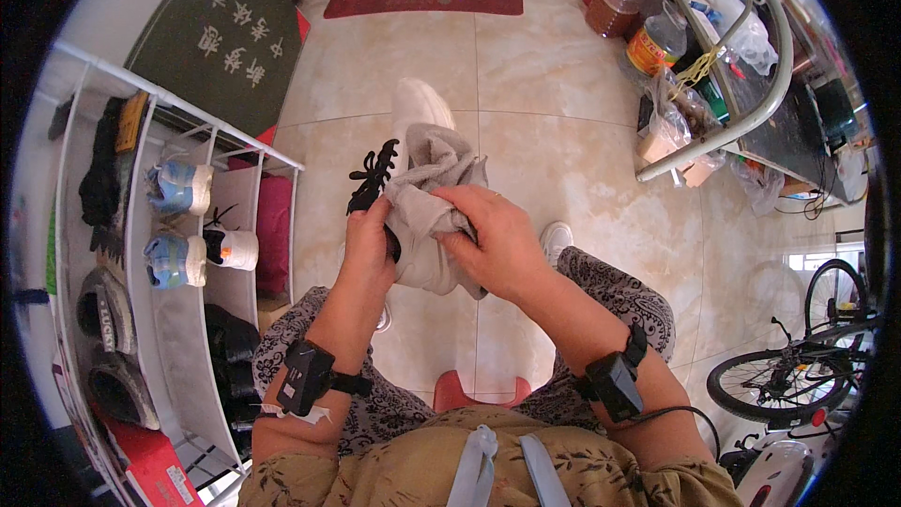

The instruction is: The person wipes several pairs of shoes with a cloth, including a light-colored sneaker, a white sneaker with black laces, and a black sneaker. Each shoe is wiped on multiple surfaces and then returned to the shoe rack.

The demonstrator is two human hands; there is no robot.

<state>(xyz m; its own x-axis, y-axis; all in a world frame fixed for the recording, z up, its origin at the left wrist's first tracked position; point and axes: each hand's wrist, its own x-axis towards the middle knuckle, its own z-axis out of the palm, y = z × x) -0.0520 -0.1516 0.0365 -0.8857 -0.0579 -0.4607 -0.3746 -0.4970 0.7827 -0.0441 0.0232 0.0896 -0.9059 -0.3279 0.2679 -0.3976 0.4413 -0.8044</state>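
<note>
A white shoe (417, 102) with black laces (373, 172) is held up in front of me, its toe pointing away and its pale sole turned partly towards the right. My left hand (367, 246) grips it near the dark collar, thumb up against the cloth. Bunched over the shoe's side is a grey-beige cloth (440, 148). Pinched between the thumb and fingers of my right hand (503, 239), the cloth covers much of the shoe's middle. A loose end hangs below that hand.
On the left, a white shoe rack (292, 162) holds blue shoes (172, 186), a white-and-black shoe (236, 248) and slippers (116, 387). Below me shows a red stool (450, 391). Plastic jugs (616, 3) and a cluttered table (760, 95) stand right, a bicycle (781, 384) lower right.
</note>
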